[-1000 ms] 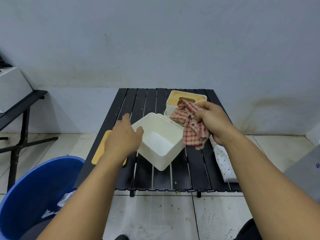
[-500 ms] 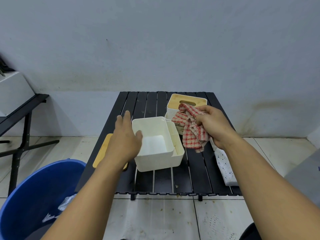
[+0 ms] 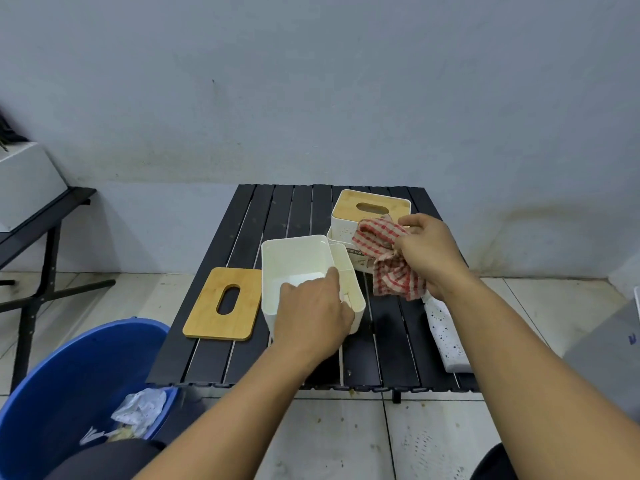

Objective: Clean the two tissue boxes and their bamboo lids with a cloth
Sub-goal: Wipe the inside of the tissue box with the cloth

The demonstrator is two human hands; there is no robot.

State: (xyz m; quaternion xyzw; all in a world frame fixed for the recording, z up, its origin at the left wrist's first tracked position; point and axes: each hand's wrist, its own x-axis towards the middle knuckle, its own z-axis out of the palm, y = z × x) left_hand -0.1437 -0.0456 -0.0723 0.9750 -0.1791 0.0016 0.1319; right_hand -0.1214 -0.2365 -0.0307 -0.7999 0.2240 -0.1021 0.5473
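Note:
An open white tissue box (image 3: 294,261) stands on the black slatted table (image 3: 242,244), with a white inner tray along its right side. My left hand (image 3: 313,311) grips the box's near right wall, fingers curled over the rim. Its bamboo lid (image 3: 225,303) with an oval slot lies flat to the left of the box. A second white tissue box (image 3: 370,211) with its bamboo lid on stands at the back. My right hand (image 3: 429,251) holds a bunched red checked cloth (image 3: 388,261) in front of that box.
A blue bucket (image 3: 69,379) with crumpled wrapping inside stands on the floor at the near left. A white speckled packet (image 3: 446,332) lies near the table's right edge. A black-framed bench (image 3: 38,216) stands at the far left.
My left hand moved from the box's left side to its near right wall and took hold, uncovering the bamboo lid. The box settled upright. The right hand with the cloth barely moved.

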